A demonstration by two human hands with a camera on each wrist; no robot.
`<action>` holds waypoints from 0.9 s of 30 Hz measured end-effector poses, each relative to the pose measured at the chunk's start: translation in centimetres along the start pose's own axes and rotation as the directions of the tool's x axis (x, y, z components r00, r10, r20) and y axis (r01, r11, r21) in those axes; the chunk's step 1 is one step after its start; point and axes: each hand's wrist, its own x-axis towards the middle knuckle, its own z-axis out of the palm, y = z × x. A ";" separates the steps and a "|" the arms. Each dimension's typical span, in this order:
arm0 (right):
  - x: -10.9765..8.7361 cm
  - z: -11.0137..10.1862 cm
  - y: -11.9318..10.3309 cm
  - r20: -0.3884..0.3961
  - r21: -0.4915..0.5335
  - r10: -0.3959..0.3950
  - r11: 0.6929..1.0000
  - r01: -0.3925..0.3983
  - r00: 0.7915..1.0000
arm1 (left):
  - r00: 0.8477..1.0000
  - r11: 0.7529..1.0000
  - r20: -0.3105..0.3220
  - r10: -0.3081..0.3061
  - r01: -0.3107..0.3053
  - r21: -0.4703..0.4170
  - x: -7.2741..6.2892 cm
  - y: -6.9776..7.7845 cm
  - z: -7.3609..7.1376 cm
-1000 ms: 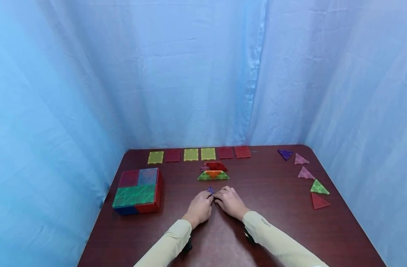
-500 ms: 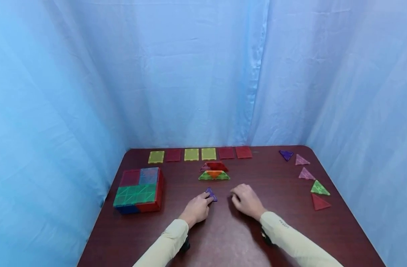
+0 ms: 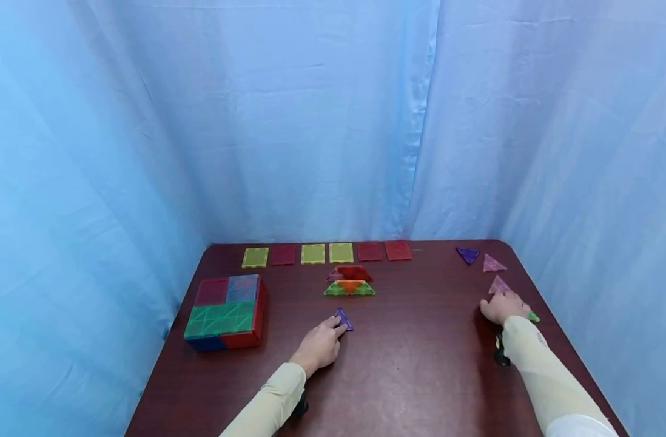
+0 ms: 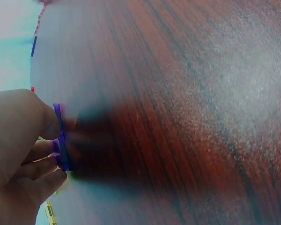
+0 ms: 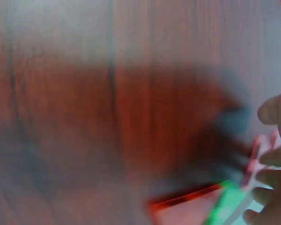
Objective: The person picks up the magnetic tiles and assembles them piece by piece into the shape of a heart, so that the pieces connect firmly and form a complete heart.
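Note:
A small purple triangular magnetic tile (image 3: 344,320) stands on edge near the middle of the table. My left hand (image 3: 319,344) pinches it; in the left wrist view the purple tile (image 4: 61,140) shows nearly edge-on at the fingertips. Over on the right, my right hand (image 3: 504,307) is low over the row of triangle tiles, nearest a pink triangle tile (image 3: 498,284) and a green one (image 3: 533,316) that it partly covers. In the right wrist view its fingers (image 5: 271,157) are spread apart, beside a red triangle tile (image 5: 189,208). The hand hides the red tile in the head view.
Two standing strips of joined triangle tiles, red-pink (image 3: 353,272) and green-orange (image 3: 360,289), are beyond the left hand. A block of square tiles (image 3: 229,318) sits at left. Yellow and red squares (image 3: 313,254) line the back. Another purple triangle (image 3: 467,255) lies back right.
My right hand has let go of the purple triangle tile at the middle and moved right, over the loose triangles. The left hand stays at the purple tile.

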 end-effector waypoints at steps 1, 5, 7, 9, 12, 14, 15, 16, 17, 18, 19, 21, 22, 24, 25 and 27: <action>-0.2 0.3 0.5 0.017 0.000 0.006 1.000 -0.006 1.000 | 1.000 1.000 0.007 -0.002 0.002 -0.003 0.0 0.0 0.1; -0.8 2.1 0.2 -0.067 -0.015 -0.091 0.996 0.090 0.994 | 1.000 1.000 0.010 -0.004 0.004 -0.019 -0.1 0.1 0.1; -0.9 3.0 -1.0 -0.140 -0.037 -0.181 0.983 0.178 0.973 | 1.000 1.000 0.001 -0.003 0.003 -0.021 0.0 0.0 0.1; -1.0 3.7 -2.5 -0.196 -0.061 -0.271 0.963 0.264 0.942 | 1.000 1.000 -0.008 -0.002 0.002 -0.020 0.0 -0.1 0.0; -1.6 4.4 -5.0 -0.216 -0.087 -0.372 0.928 0.362 0.903 | 1.000 1.000 -0.018 0.005 -0.005 -0.019 0.3 -0.3 0.0; -2.1 4.9 -6.8 -0.218 -0.106 -0.426 0.905 0.413 0.878 | 1.000 1.000 -0.020 0.007 -0.008 -0.025 0.3 -0.4 0.1; -2.4 5.1 -7.7 -0.220 -0.118 -0.454 0.891 0.439 0.863 | 1.000 1.000 -0.018 0.007 -0.008 -0.029 0.3 -0.4 0.1; -2.7 5.3 -8.5 -0.223 -0.126 -0.485 0.875 0.468 0.846 | 1.000 0.999 -0.020 0.007 -0.008 -0.032 0.3 -0.4 0.1; -3.0 5.6 -9.3 -0.234 -0.140 -0.519 0.855 0.500 0.822 | 1.000 0.999 -0.016 0.002 -0.003 -0.040 0.4 -0.4 0.1; -3.2 5.9 -10.1 -0.248 -0.150 -0.557 0.831 0.536 0.793 | 1.000 0.999 -0.013 -0.001 0.001 -0.048 0.4 -0.4 0.0; -3.4 6.2 -10.8 -0.262 -0.161 -0.597 0.802 0.575 0.758 | 1.000 0.998 -0.009 -0.006 0.005 -0.060 0.4 -0.3 0.0; -3.8 6.8 -12.1 -0.287 -0.193 -0.676 0.735 0.650 0.679 | 1.000 0.997 0.005 -0.010 0.010 -0.080 0.3 -0.1 -0.2; -4.1 7.1 -12.8 -0.291 -0.208 -0.709 0.702 0.681 0.642 | 1.000 0.996 0.007 -0.008 0.009 -0.086 0.3 0.0 -0.2; -4.7 7.6 -14.1 -0.284 -0.224 -0.758 0.647 0.728 0.587 | 1.000 0.995 0.022 -0.007 0.009 -0.095 0.2 0.2 -0.2; -5.1 7.8 -14.8 -0.271 -0.225 -0.775 0.628 0.745 0.572 | 1.000 0.995 0.026 -0.004 0.006 -0.095 0.2 0.3 -0.2; -5.8 8.1 -16.2 -0.241 -0.240 -0.794 0.606 0.758 0.559 | 1.000 0.997 0.021 0.004 -0.002 -0.080 0.2 0.5 -0.1</action>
